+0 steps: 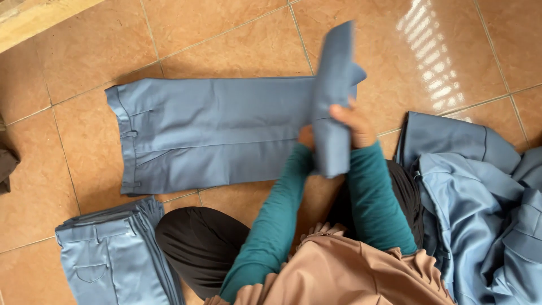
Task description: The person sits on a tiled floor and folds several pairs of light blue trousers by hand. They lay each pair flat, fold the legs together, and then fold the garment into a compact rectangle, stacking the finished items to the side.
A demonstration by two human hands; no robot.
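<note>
A pair of blue-grey trousers (214,130) lies flat on the tiled floor, waistband to the left. The leg end (333,96) is lifted and folded over toward the waistband side. My right hand (353,121) grips this raised leg end from the right. My left hand (306,136) is mostly hidden behind the cloth and holds it from the left. Both arms wear teal sleeves.
A stack of folded blue trousers (113,254) sits at the lower left. A loose heap of blue garments (480,197) lies at the right. My black-clad knee (197,243) is in front. A dark cloth (7,164) shows at the left edge.
</note>
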